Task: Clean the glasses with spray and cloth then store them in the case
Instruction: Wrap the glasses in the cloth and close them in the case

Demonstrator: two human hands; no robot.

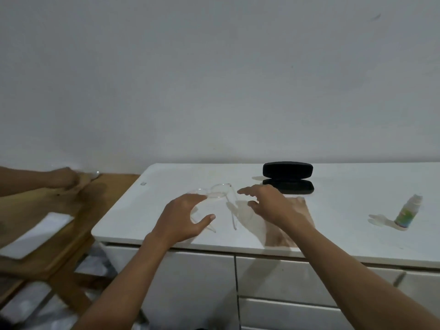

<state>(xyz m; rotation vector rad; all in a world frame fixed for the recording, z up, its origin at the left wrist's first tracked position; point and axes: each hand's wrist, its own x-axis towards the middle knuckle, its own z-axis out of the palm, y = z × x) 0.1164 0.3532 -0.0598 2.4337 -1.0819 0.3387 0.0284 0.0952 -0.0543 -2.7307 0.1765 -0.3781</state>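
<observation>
Reaching in from the far left, another person's hand (63, 179) works at a wooden side table (47, 210) — blurred, its business unclear. On the white counter (333, 234), the left hand (181, 217) hovers with fingers spread and nothing in its grip, curved as if to take the clear glasses (220, 192) lying at its one o'clock, arms unfolded toward the viewer. The right hand (271, 203) is likewise released and empty, just right of the frame. At its twelve o'clock the black case (288, 177) sits open, probably ready to receive them. At three o'clock, well apart, stands the spray bottle (408, 211), untouched — cleaning seems not yet begun. No cloth is clearly identifiable.
</observation>
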